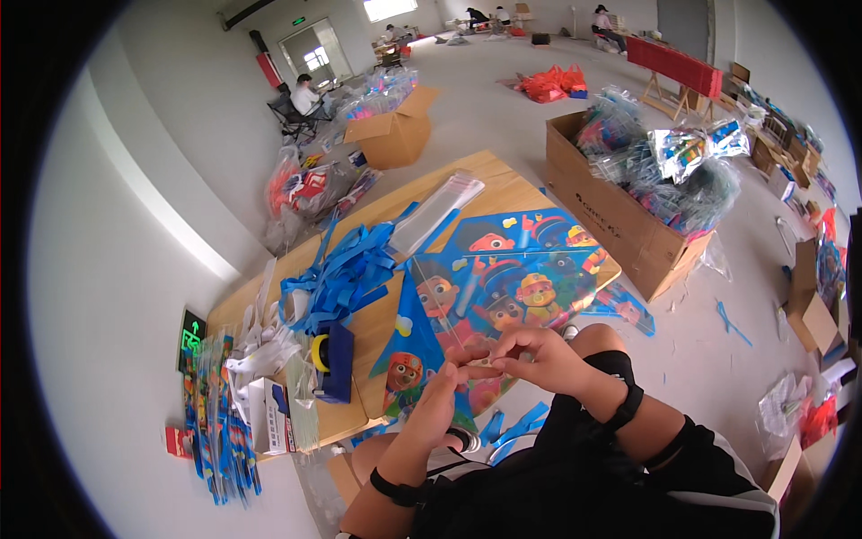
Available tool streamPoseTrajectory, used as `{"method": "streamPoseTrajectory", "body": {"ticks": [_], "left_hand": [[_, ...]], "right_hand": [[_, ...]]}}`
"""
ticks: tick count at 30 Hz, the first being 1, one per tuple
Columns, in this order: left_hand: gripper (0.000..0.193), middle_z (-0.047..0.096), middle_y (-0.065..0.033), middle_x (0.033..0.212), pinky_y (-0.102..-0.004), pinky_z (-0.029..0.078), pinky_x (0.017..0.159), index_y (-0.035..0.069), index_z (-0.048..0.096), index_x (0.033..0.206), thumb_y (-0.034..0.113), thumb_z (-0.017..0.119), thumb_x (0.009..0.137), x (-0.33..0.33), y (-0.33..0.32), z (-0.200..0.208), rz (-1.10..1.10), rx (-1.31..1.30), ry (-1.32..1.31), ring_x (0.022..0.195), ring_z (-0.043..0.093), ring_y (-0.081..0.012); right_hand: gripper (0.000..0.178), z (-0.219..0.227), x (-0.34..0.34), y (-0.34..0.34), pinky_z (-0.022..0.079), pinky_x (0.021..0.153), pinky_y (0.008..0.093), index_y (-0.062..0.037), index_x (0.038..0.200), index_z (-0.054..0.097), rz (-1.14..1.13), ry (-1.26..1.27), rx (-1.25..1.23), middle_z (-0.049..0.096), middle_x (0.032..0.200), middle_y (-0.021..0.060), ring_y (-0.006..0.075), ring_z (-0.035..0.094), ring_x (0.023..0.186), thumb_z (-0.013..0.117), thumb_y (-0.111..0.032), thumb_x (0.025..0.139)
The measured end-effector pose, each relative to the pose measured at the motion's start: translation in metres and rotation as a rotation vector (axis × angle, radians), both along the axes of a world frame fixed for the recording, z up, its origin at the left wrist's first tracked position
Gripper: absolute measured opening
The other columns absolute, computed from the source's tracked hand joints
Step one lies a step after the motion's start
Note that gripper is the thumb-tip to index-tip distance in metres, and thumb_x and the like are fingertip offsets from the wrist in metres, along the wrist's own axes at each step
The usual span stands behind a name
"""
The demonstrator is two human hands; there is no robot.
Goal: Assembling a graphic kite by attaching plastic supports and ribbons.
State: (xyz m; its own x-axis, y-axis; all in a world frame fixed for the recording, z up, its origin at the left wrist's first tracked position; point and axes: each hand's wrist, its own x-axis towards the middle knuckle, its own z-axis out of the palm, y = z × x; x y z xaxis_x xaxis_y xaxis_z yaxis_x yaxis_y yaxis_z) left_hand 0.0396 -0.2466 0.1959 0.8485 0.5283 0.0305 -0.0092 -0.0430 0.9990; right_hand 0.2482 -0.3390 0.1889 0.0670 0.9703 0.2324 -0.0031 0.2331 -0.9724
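A blue kite (485, 280) printed with cartoon dogs lies spread over the near right part of a wooden table (489, 171). Above its near edge my two hands meet, fingertips almost touching. My left hand (437, 400) is closed in a pinch, and my right hand (544, 357) pinches from the other side. Whatever lies between the fingers is too small to make out. A thin pale line crosses the kite toward the fingers. Left of the kite sits a heap of blue ribbon strips (350, 274), with a blue tape dispenser (338, 364) nearer to me.
Clear plastic sleeves (438, 211) lie at the table's far side. White strips and bundled printed pieces (218, 422) crowd its left end. A large cardboard box (611, 211) of plastic-wrapped goods stands beyond on the right, another box (392, 135) farther left. Several people sit in the background.
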Motion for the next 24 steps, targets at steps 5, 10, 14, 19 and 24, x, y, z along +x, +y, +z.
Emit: {"method": "streamPoseTrajectory", "body": {"ticks": [5, 10, 14, 19, 24], "left_hand": [[0.057, 0.056, -0.0035, 0.134, -0.0334, 0.042, 0.093, 0.009, 0.055, 0.139, 0.052, 0.035, 0.107, 0.032, -0.008, 0.000, -0.094, -0.943, -0.189, 0.117, 0.053, -0.0185], [0.042, 0.062, -0.0027, 0.117, -0.0257, 0.047, 0.076, 0.011, 0.055, 0.136, 0.038, 0.053, 0.104, 0.062, -0.012, -0.015, 0.218, -0.696, -0.107, 0.104, 0.057, -0.0128], [0.024, 0.061, -0.0023, 0.107, -0.0205, 0.045, 0.067, 0.007, 0.063, 0.116, 0.019, 0.067, 0.096, 0.095, -0.020, -0.003, 0.072, -0.017, -0.142, 0.092, 0.057, -0.0076], [0.014, 0.062, -0.0017, 0.104, -0.0210, 0.046, 0.069, 0.003, 0.067, 0.103, 0.012, 0.072, 0.093, 0.129, -0.026, -0.015, 0.151, -0.027, -0.140, 0.090, 0.056, -0.0058], [0.013, 0.062, -0.0003, 0.099, -0.0204, 0.043, 0.070, 0.003, 0.067, 0.099, 0.015, 0.070, 0.095, 0.176, -0.033, -0.052, 0.330, -0.273, -0.056, 0.084, 0.056, -0.0050]], "right_hand": [[0.008, 0.009, 0.012, -0.026, 0.049, 0.074, 0.0283, -0.0044, 0.092, 0.068, -0.395, -0.413, 0.408, 0.067, 0.093, 0.0048, 0.0150, 0.062, 0.084, 0.073, 0.000, 0.087], [0.008, 0.025, 0.020, -0.038, 0.049, 0.074, 0.0274, -0.0040, 0.094, 0.067, -0.486, -0.241, 0.350, 0.067, 0.092, 0.0037, 0.0124, 0.061, 0.082, 0.073, -0.003, 0.089], [0.003, 0.024, 0.041, -0.038, 0.047, 0.083, 0.0242, -0.0013, 0.098, 0.064, -0.443, 0.095, 0.094, 0.062, 0.096, 0.0004, 0.0070, 0.057, 0.090, 0.065, 0.000, 0.096], [0.007, 0.012, 0.065, -0.035, 0.049, 0.066, 0.0232, -0.0025, 0.097, 0.069, -0.617, -0.035, 0.079, 0.065, 0.092, 0.0021, 0.0075, 0.059, 0.076, 0.072, -0.005, 0.091], [0.012, -0.006, 0.104, -0.023, 0.052, 0.068, 0.0271, -0.0044, 0.099, 0.072, -0.767, -0.429, 0.200, 0.066, 0.092, 0.0062, 0.0149, 0.063, 0.072, 0.074, -0.002, 0.087]]}}
